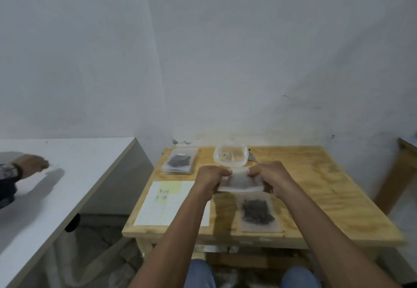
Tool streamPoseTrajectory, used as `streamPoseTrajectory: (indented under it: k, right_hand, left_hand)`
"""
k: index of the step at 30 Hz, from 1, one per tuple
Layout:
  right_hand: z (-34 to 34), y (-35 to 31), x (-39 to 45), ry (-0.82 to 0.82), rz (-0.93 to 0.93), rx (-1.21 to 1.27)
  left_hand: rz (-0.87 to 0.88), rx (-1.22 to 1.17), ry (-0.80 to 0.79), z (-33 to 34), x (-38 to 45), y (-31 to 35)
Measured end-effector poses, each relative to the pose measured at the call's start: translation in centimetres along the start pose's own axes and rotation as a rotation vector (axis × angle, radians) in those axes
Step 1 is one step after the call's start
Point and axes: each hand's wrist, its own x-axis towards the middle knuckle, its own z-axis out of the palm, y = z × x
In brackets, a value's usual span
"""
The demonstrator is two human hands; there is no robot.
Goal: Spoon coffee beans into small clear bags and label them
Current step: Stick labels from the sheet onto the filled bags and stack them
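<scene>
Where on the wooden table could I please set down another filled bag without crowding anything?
The right side of the light wooden table is bare, right of the right hand and the flat clear bag of beans. The left half is crowded: white label sheet, stack of clear bags, clear plastic tub.

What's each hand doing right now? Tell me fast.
Left hand: closed, pinching the left top edge of the clear bag.
Right hand: closed, pinching the same bag's right top edge.
</scene>
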Motion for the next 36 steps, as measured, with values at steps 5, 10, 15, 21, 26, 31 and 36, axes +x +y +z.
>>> streamPoseTrajectory:
  k: [5,10,15,21,26,31,36]
  right_hand:
    - [3.3,-2.5,-0.5,-0.018,-0.310,-0.017]
    - [8.1,-5.0,-1.4,-0.073,-0.517,-0.003]
    - [11.9,-6.4,-2.1,-0.133,-0.646,0.058]
    - [13.7,-7.1,-2.1,-0.191,-0.679,0.095]
    - [13.8,-6.4,-1.1,-0.193,-0.658,0.094]
    - [13.7,-5.6,-0.5,-0.183,-0.650,0.101]
    - [13.3,-5.0,0.0,-0.134,-0.649,0.098]
  left_hand:
    - [0.086,-0.006,0.062,-6.8,0.8,0.5]
    - [0.169,0.406,0.365,-15.0,2.6,-1.9]
    - [0.224,0.743,0.475,-18.5,3.5,-4.5]
    - [0.191,0.715,0.434,-18.0,5.1,-5.2]
    - [0.171,0.718,0.458,-17.3,5.5,-5.3]
    - [0.158,0.633,0.510,-17.1,4.8,-4.6]
    - [0.524,0.037,0.582,-14.7,1.6,-0.9]
